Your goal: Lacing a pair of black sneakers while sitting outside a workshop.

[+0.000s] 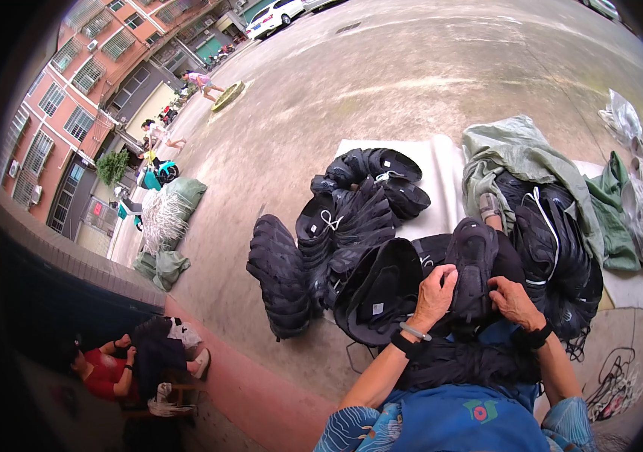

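Note:
A black shoe upper lies over my lap with its toe pointing away from me. My left hand grips its left edge with bent fingers. On the opposite edge, my right hand pinches the upper between thumb and fingers. Both wrists wear black bands. A black bundle rests across my lap, over a blue apron. Left of my hands, a large black upper shows its open inside. Nested stacks of black uppers stand beyond it, some with white laces.
A grey-green sack partly covers more black uppers at right. Loose laces lie on the ground at lower right. A person in red sits at lower left. A lace-topped sack and scooter stand farther left.

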{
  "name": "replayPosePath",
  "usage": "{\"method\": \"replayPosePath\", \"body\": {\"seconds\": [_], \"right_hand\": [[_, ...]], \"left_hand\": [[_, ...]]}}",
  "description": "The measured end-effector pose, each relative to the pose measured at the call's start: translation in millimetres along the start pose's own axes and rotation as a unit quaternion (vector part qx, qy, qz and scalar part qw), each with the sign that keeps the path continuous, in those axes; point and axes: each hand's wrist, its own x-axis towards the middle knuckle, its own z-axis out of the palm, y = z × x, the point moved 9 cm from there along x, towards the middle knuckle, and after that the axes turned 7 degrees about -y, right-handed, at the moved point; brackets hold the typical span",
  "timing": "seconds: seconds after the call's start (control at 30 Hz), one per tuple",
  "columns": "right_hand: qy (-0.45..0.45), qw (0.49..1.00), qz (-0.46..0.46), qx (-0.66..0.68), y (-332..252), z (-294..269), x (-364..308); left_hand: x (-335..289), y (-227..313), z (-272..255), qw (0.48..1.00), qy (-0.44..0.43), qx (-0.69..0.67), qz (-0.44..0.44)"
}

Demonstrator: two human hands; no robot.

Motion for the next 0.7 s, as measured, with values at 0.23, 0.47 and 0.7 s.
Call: {"method": "replayPosePath", "body": {"seconds": [0.23,0.47,0.7], "right_hand": [[0.008,0.997,-0.03,0.073,-39,-16,-7],[-0.065,0.976,-0.081,0.191,-71,12,-15],[-0.013,0.985,-0.072,0.156,-68,11,-19]], "left_hand": [[-24,22,-2,0.998,-0.04,-0.029,0.027],[-46,11,47,0.963,-0.189,-0.161,-0.11],[-49,18,41,0.972,-0.118,-0.185,-0.089]]}}
